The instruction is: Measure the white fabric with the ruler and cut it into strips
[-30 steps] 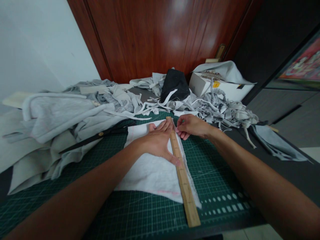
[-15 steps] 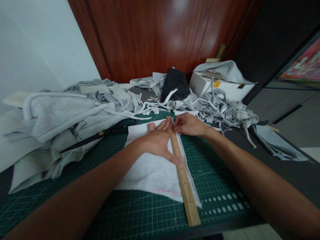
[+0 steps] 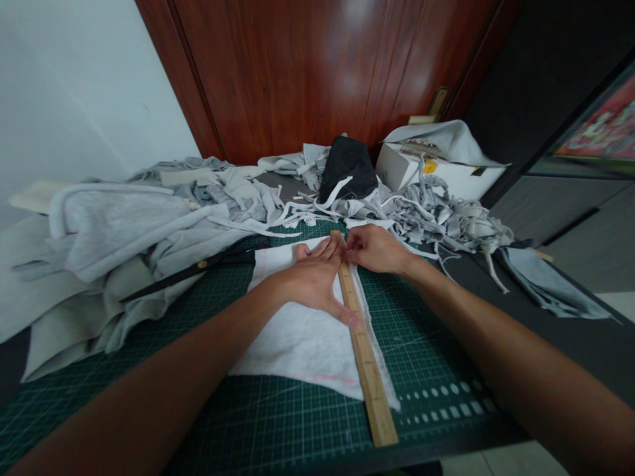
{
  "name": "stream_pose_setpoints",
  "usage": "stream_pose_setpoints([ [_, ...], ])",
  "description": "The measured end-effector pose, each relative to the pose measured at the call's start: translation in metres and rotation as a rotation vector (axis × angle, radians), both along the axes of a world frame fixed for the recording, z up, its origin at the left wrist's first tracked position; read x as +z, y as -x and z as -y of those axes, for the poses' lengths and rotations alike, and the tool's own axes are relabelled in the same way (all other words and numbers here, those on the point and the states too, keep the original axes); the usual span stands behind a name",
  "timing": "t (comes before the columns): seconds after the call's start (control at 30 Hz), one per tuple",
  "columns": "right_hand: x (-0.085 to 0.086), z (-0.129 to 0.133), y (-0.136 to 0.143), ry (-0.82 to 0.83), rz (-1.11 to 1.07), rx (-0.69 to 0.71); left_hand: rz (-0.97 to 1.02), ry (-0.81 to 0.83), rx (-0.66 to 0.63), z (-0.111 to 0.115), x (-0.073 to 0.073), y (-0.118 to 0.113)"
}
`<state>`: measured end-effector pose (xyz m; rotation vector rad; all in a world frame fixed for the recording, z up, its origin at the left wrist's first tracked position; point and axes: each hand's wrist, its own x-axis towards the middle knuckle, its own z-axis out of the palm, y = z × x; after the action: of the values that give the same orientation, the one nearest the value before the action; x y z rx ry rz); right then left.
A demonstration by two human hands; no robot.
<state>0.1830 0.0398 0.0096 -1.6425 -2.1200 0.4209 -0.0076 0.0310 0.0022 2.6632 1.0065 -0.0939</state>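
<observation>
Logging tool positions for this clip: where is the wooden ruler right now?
In the head view, the wooden ruler lies just right of centre on the white cloth, near its right edge, partly under the left hand.

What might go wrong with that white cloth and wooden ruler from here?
The long, flat wooden ruler might pivot: the left hand rests farther up, leaving the ruler's near end unheld. The four-sided white cloth might ruck, since no hand holds its near edge against the green gridded cutting mat.
</observation>
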Motion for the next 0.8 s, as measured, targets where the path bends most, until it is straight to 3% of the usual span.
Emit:
stream_pose_setpoints([
  [0.17,0.005,0.023,-0.002,0.079,-0.034,0.065,0.003,0.001,-0.002,0.0,-0.001,0.0],
  [0.5,0.003,0.082,-0.014,0.407,-0.216,0.278,-0.054,0.033,0.04,0.002,0.002,-0.001],
  [0.6,0.004,0.083,-0.021,0.417,-0.27,0.292,-0.061,0.039,0.038,0.003,0.004,-0.001],
  [0.8,0.005,0.06,-0.029,0.231,-0.393,0.093,-0.036,0.021,0.012,0.001,0.001,0.0],
])
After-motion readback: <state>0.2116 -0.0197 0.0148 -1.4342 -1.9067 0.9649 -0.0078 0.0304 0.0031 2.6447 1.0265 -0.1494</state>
